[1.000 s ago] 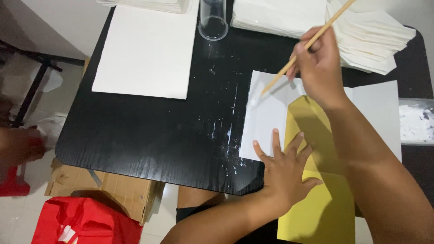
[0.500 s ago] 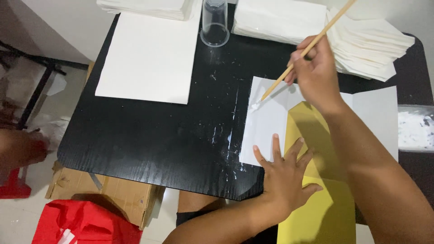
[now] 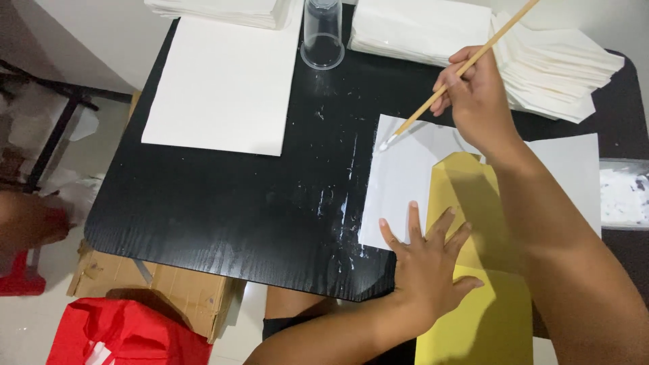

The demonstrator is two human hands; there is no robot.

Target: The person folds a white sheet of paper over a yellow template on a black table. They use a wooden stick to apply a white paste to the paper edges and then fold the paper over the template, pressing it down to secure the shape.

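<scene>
On the black table, the right hand grips a wooden brush over white paper; the left hand, fingers spread, presses nearer.

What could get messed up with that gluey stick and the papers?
1. The white-tipped wooden stick in the right hand touches the white sheet right at its left edge, so paste may well smear onto the black table, which already shows white streaks.
2. The left hand presses the yellow paper and sheet flat; if it slips, they might shift.
3. The clear plastic cup stands close by and might get knocked.
</scene>
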